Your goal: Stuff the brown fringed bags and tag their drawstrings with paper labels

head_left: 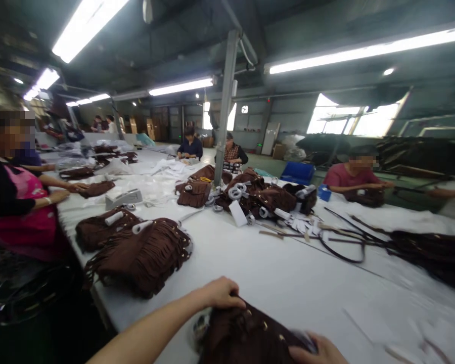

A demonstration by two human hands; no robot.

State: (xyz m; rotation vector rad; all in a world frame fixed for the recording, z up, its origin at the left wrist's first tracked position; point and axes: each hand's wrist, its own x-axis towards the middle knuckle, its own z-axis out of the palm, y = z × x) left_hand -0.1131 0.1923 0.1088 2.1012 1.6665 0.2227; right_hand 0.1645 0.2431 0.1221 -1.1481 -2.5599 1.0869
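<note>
A brown fringed suede bag point(246, 336) with small metal studs lies at the near edge of the white table point(288, 273). My left hand point(222, 293) rests on its upper left edge with the fingers curled over the material. At the bottom of the view my right hand point(318, 350) lies on the bag's right side, gripping it; only part of that hand shows. Both hands are blurred by motion.
More brown fringed bags point(144, 253) lie to the left, and a heap of them point(261, 197) sits mid-table among white paper rolls and tags. Dark straps point(345, 242) trail to the right. Several seated people work around the table; a grey pillar point(223, 106) stands beyond it.
</note>
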